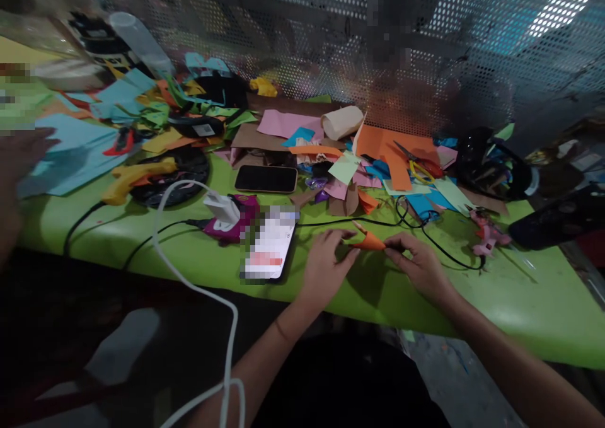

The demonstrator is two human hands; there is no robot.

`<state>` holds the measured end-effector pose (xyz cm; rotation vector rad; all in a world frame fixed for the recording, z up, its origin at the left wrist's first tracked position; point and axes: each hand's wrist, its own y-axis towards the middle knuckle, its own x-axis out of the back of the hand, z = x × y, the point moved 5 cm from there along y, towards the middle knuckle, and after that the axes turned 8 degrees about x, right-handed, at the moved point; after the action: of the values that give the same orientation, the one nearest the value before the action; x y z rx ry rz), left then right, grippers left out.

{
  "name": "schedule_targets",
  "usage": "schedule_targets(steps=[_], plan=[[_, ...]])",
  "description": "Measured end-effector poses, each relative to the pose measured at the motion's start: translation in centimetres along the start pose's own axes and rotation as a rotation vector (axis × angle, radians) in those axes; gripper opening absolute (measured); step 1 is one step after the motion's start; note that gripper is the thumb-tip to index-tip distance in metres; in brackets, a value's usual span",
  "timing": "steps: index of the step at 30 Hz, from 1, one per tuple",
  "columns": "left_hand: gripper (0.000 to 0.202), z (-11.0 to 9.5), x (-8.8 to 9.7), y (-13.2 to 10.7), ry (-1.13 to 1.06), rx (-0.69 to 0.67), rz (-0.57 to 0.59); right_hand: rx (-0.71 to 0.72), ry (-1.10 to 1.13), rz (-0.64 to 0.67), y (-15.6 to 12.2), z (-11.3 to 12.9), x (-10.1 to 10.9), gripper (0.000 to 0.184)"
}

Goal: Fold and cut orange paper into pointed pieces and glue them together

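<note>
Both my hands hold a small orange paper piece (369,241), folded to a cone-like point, just above the green table (496,295). My left hand (325,264) pinches its left end with fingers closed. My right hand (418,263) pinches its right end. A lit phone (270,243) lies flat just left of my left hand. A black cable (425,229) runs behind the paper piece.
Coloured paper scraps (142,109) cover the back of the table. A dark phone (266,178), a yellow glue gun (135,177), a pink glue gun (486,234), scissors (416,163), a white charger (222,207) and a paper roll (341,122) lie there. A perforated metal screen (425,50) stands behind.
</note>
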<state>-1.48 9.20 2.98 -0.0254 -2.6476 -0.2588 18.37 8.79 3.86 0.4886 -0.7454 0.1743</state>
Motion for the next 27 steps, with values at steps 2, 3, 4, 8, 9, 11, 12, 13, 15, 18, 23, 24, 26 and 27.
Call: schedule_targets(steps=[2, 3, 4, 8, 9, 11, 12, 13, 15, 18, 23, 24, 26, 27], plan=[[0.024, 0.0, 0.8, -0.3, 0.009, 0.015, -0.111, 0.076, -0.107, -0.019, 0.2, 0.5, 0.3, 0.012], [0.024, 0.0, 1.1, -0.4, 0.002, 0.023, -0.153, 0.119, -0.163, -0.028, 0.2, 0.8, 0.5, 0.013], [0.023, 0.0, 1.2, -0.6, -0.019, 0.034, -0.173, 0.162, -0.221, -0.04, 0.3, 1.1, 0.6, 0.013], [0.008, 0.5, 0.1, -1.0, -0.207, 0.124, -0.007, 0.31, -0.482, -0.076, 0.0, 2.1, 0.8, 0.015], [0.006, 0.5, -0.3, -1.1, -0.238, 0.138, 0.044, 0.342, -0.551, -0.075, -0.1, 2.3, 0.8, 0.015], [0.005, 0.6, -0.6, -1.2, -0.248, 0.14, 0.079, 0.394, -0.672, -0.061, -0.5, 2.5, 0.6, 0.015], [0.006, 0.6, -0.5, -1.2, -0.23, 0.134, 0.067, 0.414, -0.716, -0.052, -0.7, 2.5, 0.6, 0.015], [0.008, 0.6, -0.4, -1.3, -0.195, 0.128, 0.048, 0.431, -0.745, -0.04, -0.9, 2.5, 0.5, 0.015], [0.01, 0.6, 0.1, -1.5, -0.058, 0.102, 0.009, 0.464, -0.765, -0.005, -1.4, 2.4, 0.3, 0.016], [0.012, 0.0, 0.6, -2.0, 0.263, 0.013, -0.068, 0.498, -0.772, 0.065, -1.9, 2.4, -0.2, 0.017], [0.029, -1.3, -0.6, -2.6, 0.497, -0.119, -0.02, 0.483, -0.746, 0.184, -2.2, 2.5, -1.2, 0.019], [0.032, -1.4, -1.0, -2.6, 0.52, -0.136, 0.011, 0.476, -0.732, 0.191, -2.2, 2.5, -1.3, 0.02], [0.031, -1.7, -1.8, -2.7, 0.562, -0.169, 0.058, 0.458, -0.689, 0.183, -2.1, 2.3, -1.4, 0.02], [0.028, -1.8, -2.1, -2.7, 0.579, -0.185, 0.077, 0.443, -0.658, 0.173, -2.0, 2.2, -1.4, 0.02]])
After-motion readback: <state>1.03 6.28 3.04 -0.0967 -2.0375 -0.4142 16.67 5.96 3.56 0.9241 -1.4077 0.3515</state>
